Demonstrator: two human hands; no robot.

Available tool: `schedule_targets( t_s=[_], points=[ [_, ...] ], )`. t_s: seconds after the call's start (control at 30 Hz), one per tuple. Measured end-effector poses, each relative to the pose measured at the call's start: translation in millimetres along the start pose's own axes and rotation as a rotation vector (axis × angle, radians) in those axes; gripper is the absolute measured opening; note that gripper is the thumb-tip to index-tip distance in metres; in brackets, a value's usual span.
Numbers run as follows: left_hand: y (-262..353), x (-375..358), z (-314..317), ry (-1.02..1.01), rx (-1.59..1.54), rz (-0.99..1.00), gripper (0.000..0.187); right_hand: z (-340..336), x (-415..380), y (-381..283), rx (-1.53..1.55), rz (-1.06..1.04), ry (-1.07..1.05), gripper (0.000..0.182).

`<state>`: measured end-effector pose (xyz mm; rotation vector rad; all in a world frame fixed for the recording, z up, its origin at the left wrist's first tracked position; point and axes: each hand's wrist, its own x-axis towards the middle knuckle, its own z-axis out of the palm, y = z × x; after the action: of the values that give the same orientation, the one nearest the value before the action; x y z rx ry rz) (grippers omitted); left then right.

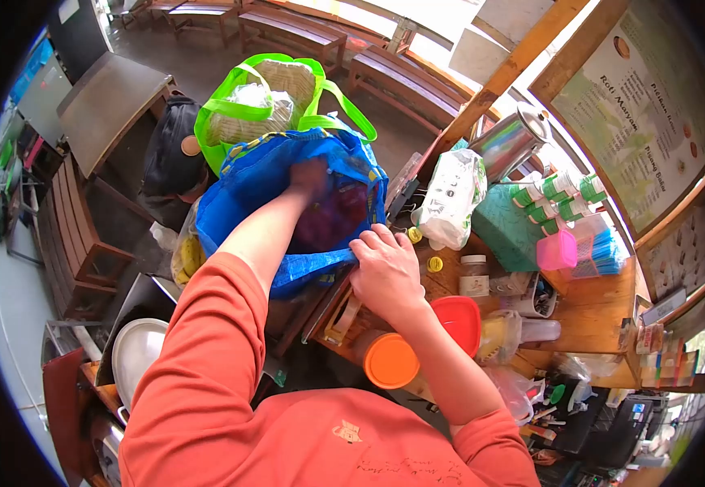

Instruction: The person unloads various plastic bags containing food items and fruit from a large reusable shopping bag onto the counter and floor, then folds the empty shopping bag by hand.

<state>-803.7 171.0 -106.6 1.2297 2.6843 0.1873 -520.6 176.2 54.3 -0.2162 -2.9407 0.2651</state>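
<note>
A large blue bag [235,203] stands wide open in front of me, with dark reddish-purple contents [340,211] that are too shadowed to make out. My left hand [310,177] reaches down inside it; its fingers are blurred and hidden in the shade, so what it touches cannot be seen. At the bag's near right rim, my right hand [385,268] has its fingers closed over the blue edge. Right behind the blue bag is a bright green bag [214,130] holding a patterned bundle and clear plastic.
On the wooden counter [604,300] at right are an orange-lidded container [391,360], a red lid [456,323], a jar [474,276], a white plastic pack [452,199] and a steel pitcher [510,142]. A dark backpack [174,150] and wooden bench [72,227] are at left.
</note>
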Motion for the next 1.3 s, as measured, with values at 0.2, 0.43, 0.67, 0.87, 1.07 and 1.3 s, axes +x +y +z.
schedule_targets(
  t_s=[0.2,0.43,0.67,0.87,1.07,1.3],
  points=[
    [14.5,14.0,-7.7,0.308,-0.015,0.118,0.033,6.2,-6.4,1.8,0.084,0.037,0.109,0.034],
    [23.7,52.8,-19.5,0.188,0.012,0.33,0.017,13.6,-6.0,0.7,0.12,0.055,0.124,0.035],
    [40.8,22.1,-155.6,0.069,0.0,0.368,0.016,13.1,-7.8,4.7,0.184,0.055,0.114,0.039],
    [86.1,-110.2,-305.6,-0.118,-0.344,0.267,0.032,3.8,-23.6,-2.0,0.434,0.106,0.293,0.046],
    [140.1,-195.9,-327.0,0.093,-0.758,0.436,0.027,5.1,-63.1,8.8,1.829,0.298,0.423,0.075],
    [263.6,-234.7,-260.1,-0.318,-0.819,0.3,0.029,-17.1,-202.6,28.0,2.357,0.225,0.525,0.076]
  ],
)
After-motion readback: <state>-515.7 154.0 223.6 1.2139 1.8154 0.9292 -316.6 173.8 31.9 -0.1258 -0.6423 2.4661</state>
